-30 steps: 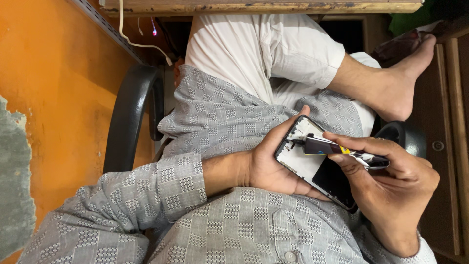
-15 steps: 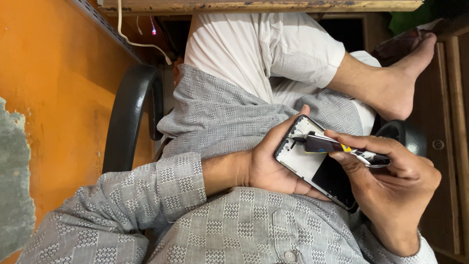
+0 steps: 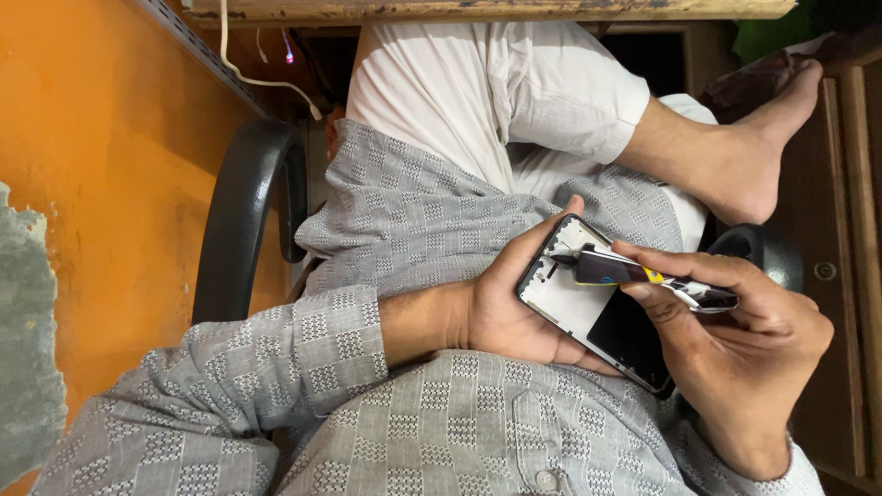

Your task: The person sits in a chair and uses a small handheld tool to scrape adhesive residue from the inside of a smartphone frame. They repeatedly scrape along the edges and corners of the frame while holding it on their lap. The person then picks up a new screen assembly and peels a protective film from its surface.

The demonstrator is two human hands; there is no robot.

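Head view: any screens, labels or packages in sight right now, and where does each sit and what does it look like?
Phone: flat rectangle cradled in the left hand over the lap; dark rim, white inner face, black panel at its near end.
Label on the tool: a small yellow patch on a dark, pen-like tool pinched in the right hand, tip on the phone's white part.
No packages or signs visible.

A matt white plastic phone frame (image 3: 574, 298) with a glossy black panel lies in the left hand (image 3: 514, 312); the right hand (image 3: 744, 340) holds a glossy dark plastic tool (image 3: 643, 276). Beside the left hand, woven grey checked cloth (image 3: 413, 220); beyond, a smooth black chair armrest (image 3: 234, 220).
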